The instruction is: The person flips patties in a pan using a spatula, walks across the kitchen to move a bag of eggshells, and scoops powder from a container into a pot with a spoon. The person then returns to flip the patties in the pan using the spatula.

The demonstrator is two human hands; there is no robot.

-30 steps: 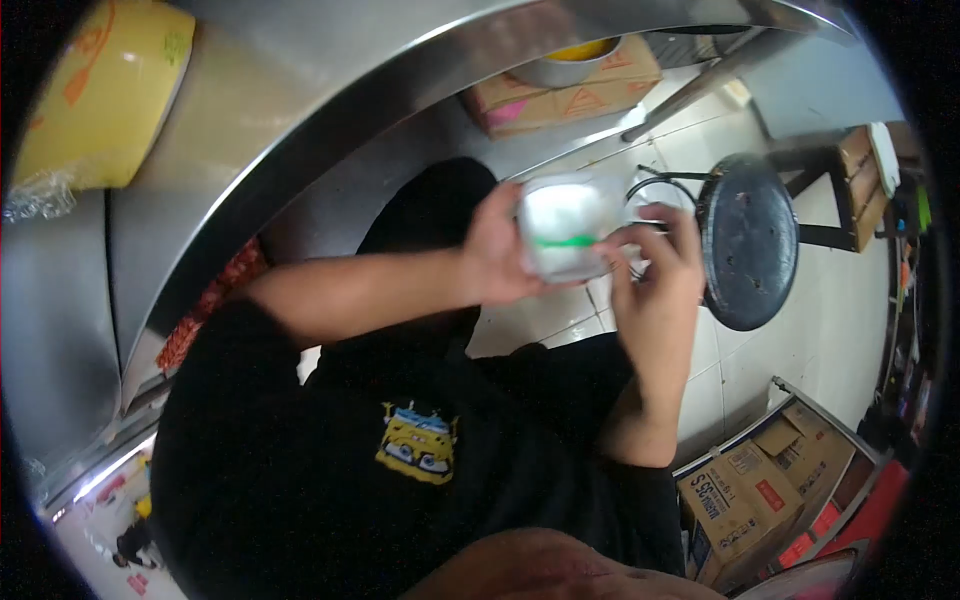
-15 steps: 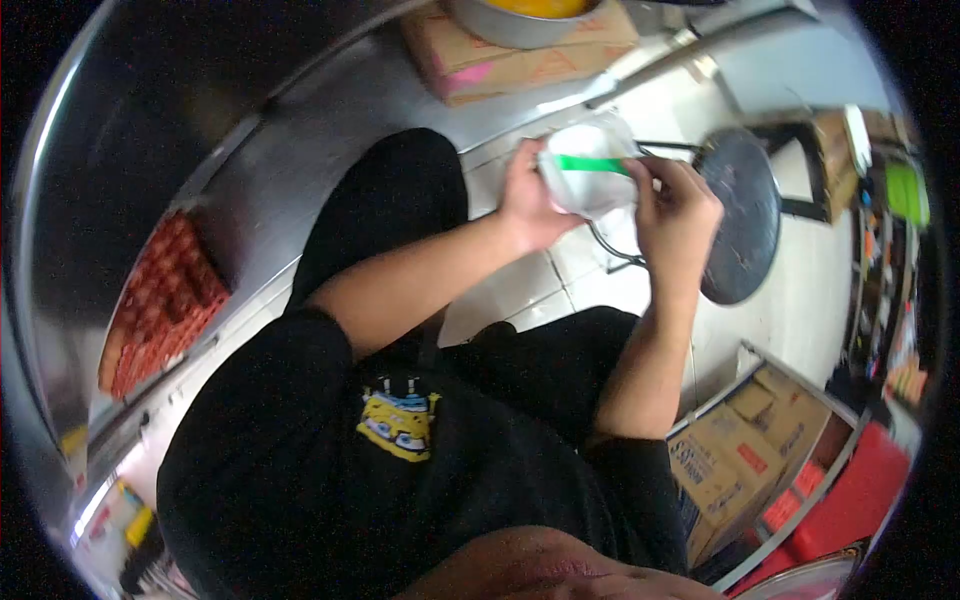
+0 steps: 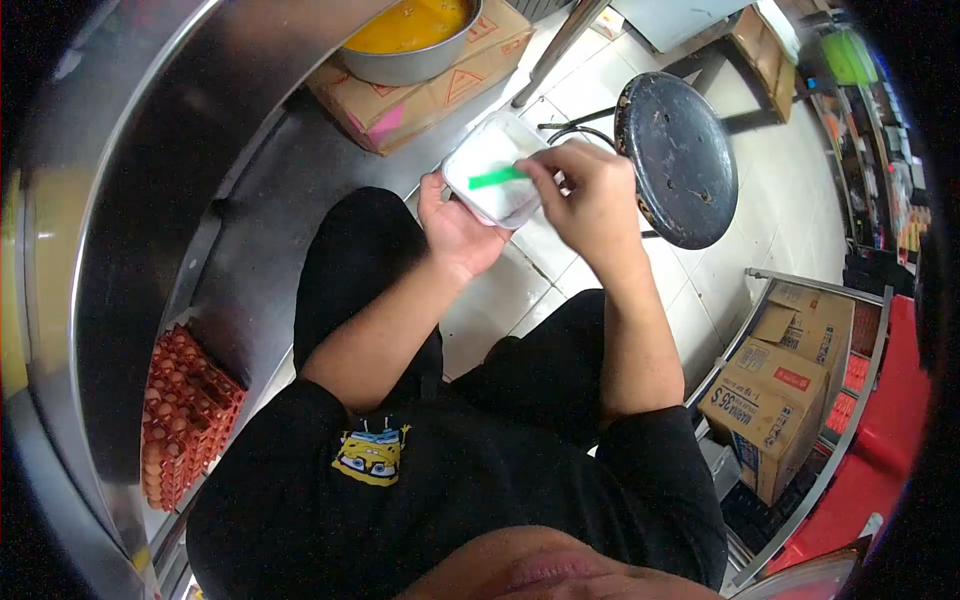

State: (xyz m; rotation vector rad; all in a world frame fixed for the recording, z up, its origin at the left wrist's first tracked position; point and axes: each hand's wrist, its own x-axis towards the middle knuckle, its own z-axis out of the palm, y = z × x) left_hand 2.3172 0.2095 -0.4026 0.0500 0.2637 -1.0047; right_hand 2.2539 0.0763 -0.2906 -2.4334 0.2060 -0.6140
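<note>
My left hand [image 3: 462, 232] holds a clear plastic tub [image 3: 518, 212] from below and from its left side, with the thumb along the wall. White contents [image 3: 490, 155] lie inside; whether powder or grains, I cannot tell. Above the tub's opening, my right hand [image 3: 590, 195] pinches a flat green plastic utensil [image 3: 492, 178] by its right end. The utensil points left across the tub, and the shape of its working end is unclear. My right fingers hide its other end.
A metal bowl of orange-yellow liquid [image 3: 410, 30] stands on a cardboard carton [image 3: 450, 85] at the upper left. A round black stool [image 3: 680, 160] is beyond my right hand. Stacked egg trays [image 3: 185, 420] are at left, a cart with boxes [image 3: 765, 400] at right.
The view has shifted, so the tub and both hands appear further left, and the bowl shows more fully. My hands keep the same hold on the tub and the green utensil.
</note>
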